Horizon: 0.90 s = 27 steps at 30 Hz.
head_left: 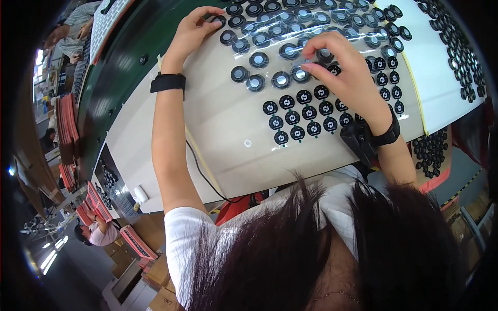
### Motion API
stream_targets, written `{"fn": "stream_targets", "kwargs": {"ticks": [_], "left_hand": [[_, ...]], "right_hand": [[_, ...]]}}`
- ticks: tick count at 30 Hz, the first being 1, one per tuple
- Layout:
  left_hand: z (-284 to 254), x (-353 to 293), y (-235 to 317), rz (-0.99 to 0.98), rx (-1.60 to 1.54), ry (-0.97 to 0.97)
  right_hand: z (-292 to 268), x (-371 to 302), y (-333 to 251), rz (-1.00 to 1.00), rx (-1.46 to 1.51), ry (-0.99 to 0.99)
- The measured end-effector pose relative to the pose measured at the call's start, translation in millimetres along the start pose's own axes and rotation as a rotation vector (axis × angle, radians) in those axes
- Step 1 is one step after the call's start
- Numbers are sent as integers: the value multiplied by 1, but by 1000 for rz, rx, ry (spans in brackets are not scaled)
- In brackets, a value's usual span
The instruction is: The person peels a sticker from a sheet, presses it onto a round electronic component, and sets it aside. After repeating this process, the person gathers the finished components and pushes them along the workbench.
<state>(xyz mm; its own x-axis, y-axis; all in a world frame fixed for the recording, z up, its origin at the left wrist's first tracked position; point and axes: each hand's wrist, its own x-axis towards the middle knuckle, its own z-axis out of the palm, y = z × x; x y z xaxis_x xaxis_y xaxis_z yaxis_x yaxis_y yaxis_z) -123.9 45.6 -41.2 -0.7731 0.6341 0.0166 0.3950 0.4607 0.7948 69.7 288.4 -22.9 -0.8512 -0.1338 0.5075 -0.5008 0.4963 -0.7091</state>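
At the far edge of the work board, my left hand (pixel 197 28) is closed with its fingertips on a small round black part (pixel 219 21). My right hand (pixel 345 70) hovers over the rows, thumb and forefinger curled toward each other in a loose pinch; whatever is between the tips is too small or clear to make out. Beneath and beside it lie round black parts with pale centres (pixel 280 80), some under clear glossy film (pixel 264 35). Nearer me, flat black discs with white emblems (pixel 309 112) sit in rows on a clear sheet.
A beige board (pixel 228 160) covers the table, with one small white ring (pixel 248 143) on it. More black parts (pixel 456 62) cover a white sheet at the right. A pink tray (pixel 438 176) of parts stands below right. A cable (pixel 199 168) crosses the left side. Other people (pixel 98 233) sit further off.
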Motion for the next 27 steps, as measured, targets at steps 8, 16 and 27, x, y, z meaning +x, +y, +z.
{"fn": "stream_targets", "kwargs": {"ticks": [8,16,27], "left_hand": [[9,-13,4,151,257,130],[27,-51,96,-118,-676,123],[60,-95,165,15,-689,282]], "right_hand": [[-3,-1,-3,207,143,-1],[-19,11,-17,568,793,110],[-11,39,-56,683,1264,12]]}}
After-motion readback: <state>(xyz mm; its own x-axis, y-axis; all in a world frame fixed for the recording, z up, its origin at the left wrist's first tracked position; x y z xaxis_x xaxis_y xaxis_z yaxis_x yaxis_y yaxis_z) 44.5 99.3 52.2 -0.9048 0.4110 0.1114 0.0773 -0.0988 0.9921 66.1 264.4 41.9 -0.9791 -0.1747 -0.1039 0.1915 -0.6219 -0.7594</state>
